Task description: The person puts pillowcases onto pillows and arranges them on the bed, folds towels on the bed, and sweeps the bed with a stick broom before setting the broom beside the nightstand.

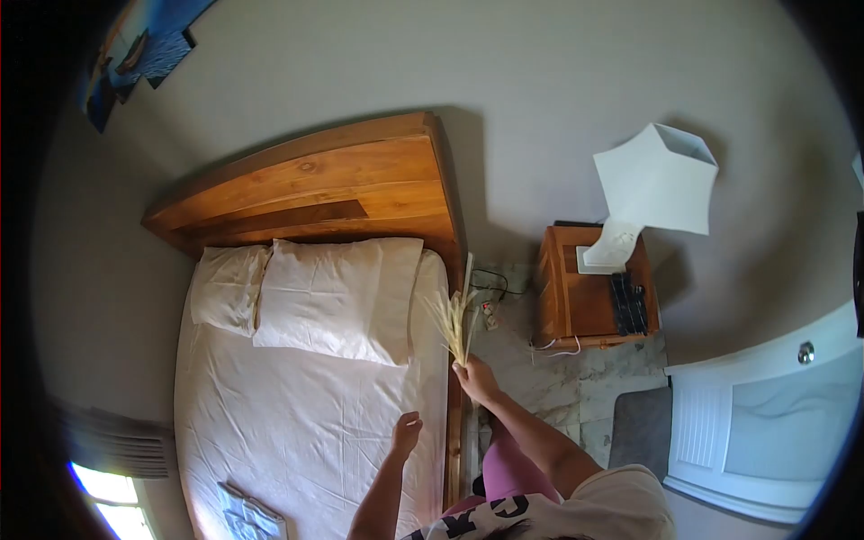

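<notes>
My right hand [476, 379], at the bed's right edge, is wrapped round the base of a straw broom [453, 328]. Its pale, loose bristles fan out upward beside the pillow. Over the mattress, my left hand [407, 432] has its fingers curled in, and I see nothing in them. A light fitted sheet [310, 405] with wrinkles covers the bed under that hand. Two pillows, a large one [337, 297] and a smaller one [227, 290], lie against the wooden headboard [360, 180]. Farther down the bed lies a folded blue-grey cloth [249, 516].
Right of the bed stands a wooden nightstand [576, 301] with a white lamp [652, 180] and a black object [627, 304] on top. A power strip [489, 315] and cables lie on the marble floor [522, 369]. A grey mat [641, 432] lies by the white door [765, 423].
</notes>
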A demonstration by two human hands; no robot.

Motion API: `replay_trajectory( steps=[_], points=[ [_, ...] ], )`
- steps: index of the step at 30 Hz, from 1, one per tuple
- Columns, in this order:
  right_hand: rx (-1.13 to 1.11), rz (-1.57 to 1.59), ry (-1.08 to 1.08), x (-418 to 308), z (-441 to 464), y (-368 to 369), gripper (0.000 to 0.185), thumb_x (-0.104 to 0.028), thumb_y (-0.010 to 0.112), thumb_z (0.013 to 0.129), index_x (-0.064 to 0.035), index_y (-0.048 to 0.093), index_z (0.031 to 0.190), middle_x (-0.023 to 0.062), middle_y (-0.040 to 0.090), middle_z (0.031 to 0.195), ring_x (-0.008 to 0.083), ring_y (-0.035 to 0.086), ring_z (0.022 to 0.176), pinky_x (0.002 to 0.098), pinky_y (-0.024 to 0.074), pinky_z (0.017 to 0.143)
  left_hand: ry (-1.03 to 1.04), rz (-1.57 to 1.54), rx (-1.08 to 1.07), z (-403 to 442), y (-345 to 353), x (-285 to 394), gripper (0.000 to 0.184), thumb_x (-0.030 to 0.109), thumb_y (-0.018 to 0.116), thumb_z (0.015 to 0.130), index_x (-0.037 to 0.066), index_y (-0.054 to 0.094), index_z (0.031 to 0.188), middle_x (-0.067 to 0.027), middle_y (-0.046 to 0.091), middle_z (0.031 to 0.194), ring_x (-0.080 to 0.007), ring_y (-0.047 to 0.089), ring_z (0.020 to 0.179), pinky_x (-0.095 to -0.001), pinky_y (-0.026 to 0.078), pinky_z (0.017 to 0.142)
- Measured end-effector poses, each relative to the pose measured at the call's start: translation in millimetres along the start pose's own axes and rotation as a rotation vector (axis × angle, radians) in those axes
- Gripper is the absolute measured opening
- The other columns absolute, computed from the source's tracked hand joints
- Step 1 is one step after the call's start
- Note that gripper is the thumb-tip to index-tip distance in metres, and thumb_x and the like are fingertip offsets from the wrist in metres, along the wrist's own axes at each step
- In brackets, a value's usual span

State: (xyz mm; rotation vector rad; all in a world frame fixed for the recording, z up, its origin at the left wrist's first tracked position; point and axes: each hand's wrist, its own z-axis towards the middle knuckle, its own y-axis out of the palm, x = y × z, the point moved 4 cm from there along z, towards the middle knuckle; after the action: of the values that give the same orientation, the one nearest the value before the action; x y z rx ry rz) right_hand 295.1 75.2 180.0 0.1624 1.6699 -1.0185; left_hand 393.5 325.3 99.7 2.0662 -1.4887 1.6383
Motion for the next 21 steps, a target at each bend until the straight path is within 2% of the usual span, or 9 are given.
replay_trajectory(
  steps=[4,6,7,8,10,13,15,17,21],
  points=[
    [0.180,0.044,-0.053,47.2,59.0,-17.0,0.026,-0.025,0.049,0.089,0.0009,0.057,0.091,0.0224,0.058,0.081,0.0402,0.057,0.073,0.0473,0.0452,0.062,-0.459,-0.520,0.015,61.1,-1.9,-7.2,0.034,0.016,0.058,0.083,0.012,0.053,0.116,-0.0010,0.059,0.099,-0.0158,0.059,0.083,-0.0335,0.048,0.072],
    [0.106,-0.031,0.021,79.7,88.0,-20.2,0.027,-0.026,0.048,0.090,0.0002,0.056,0.093,0.0217,0.058,0.083,0.0396,0.056,0.074,0.0466,0.0451,0.063,-0.461,-0.655,-0.016,117.0,10.0,-62.4,0.042,0.017,0.056,0.084,0.015,0.044,0.124,-0.0003,0.058,0.102,-0.0143,0.057,0.089,-0.0384,0.047,0.075],
    [0.048,-0.101,0.085,97.0,102.6,-19.7,0.029,-0.027,0.047,0.091,-0.0004,0.056,0.096,0.0210,0.058,0.086,0.0390,0.056,0.076,0.0459,0.0451,0.064,-0.079,-0.334,0.038,141.7,3.2,-118.6,0.059,0.023,0.059,0.084,0.019,0.029,0.135,-0.0006,0.056,0.103,-0.0145,0.055,0.094,-0.0390,0.046,0.076],
    [0.158,-0.048,0.049,109.2,116.9,-23.7,0.030,-0.030,0.046,0.092,-0.0026,0.057,0.098,0.0193,0.059,0.084,0.0368,0.057,0.075,0.0434,0.0457,0.062,-0.092,-0.340,0.040,152.0,5.9,-97.1,0.059,0.023,0.059,0.084,0.019,0.029,0.135,-0.0006,0.056,0.103,-0.0145,0.055,0.094,-0.0390,0.046,0.076],
    [0.225,-0.127,0.075,127.9,143.6,-26.9,0.027,-0.028,0.048,0.091,-0.0034,0.059,0.092,0.0159,0.060,0.080,0.0342,0.057,0.074,0.0425,0.0448,0.063,-0.692,-0.551,0.474,161.5,-3.6,-46.3,0.077,0.034,0.062,0.083,0.024,0.013,0.141,-0.0032,0.053,0.114,-0.0181,0.052,0.106,-0.0427,0.045,0.082],
    [0.492,-0.397,-0.095,159.1,181.0,-16.5,0.029,-0.030,0.051,0.091,-0.0045,0.063,0.089,0.0120,0.062,0.081,0.0311,0.058,0.079,0.0412,0.0448,0.068,-0.568,-0.541,0.592,205.0,0.6,-44.0,0.088,0.046,0.063,0.080,0.027,0.004,0.143,-0.0075,0.045,0.128,-0.0216,0.047,0.114,-0.0442,0.041,0.090],
    [0.430,-0.003,0.090,182.6,209.5,-14.4,0.031,-0.034,0.050,0.091,-0.0057,0.063,0.096,0.0116,0.063,0.087,0.0306,0.059,0.084,0.0406,0.0461,0.071,-0.471,-0.473,0.534,221.5,3.6,-26.3,0.092,0.051,0.062,0.079,0.018,0.005,0.144,-0.0111,0.034,0.138,-0.0255,0.041,0.121,-0.0422,0.037,0.097],
    [0.375,-0.159,0.071,210.4,235.4,0.7,0.033,-0.035,0.048,0.091,-0.0066,0.062,0.101,0.0113,0.063,0.092,0.0305,0.059,0.088,0.0399,0.0460,0.074,-0.637,-0.405,0.363,236.8,13.8,-28.7,0.103,0.053,0.059,0.080,0.005,-0.007,0.142,-0.0140,0.016,0.147,-0.0277,0.026,0.131,-0.0374,0.025,0.106],
    [0.326,-0.120,0.280,241.7,284.9,21.6,0.041,-0.042,0.043,0.092,-0.0076,0.061,0.104,0.0140,0.062,0.096,0.0335,0.057,0.092,0.0418,0.0443,0.077,-0.657,-0.382,0.558,256.5,30.6,-61.1,0.094,0.053,0.058,0.081,0.001,0.008,0.141,-0.0157,0.025,0.144,-0.0284,0.031,0.129,-0.0369,0.028,0.104]
  ],
)
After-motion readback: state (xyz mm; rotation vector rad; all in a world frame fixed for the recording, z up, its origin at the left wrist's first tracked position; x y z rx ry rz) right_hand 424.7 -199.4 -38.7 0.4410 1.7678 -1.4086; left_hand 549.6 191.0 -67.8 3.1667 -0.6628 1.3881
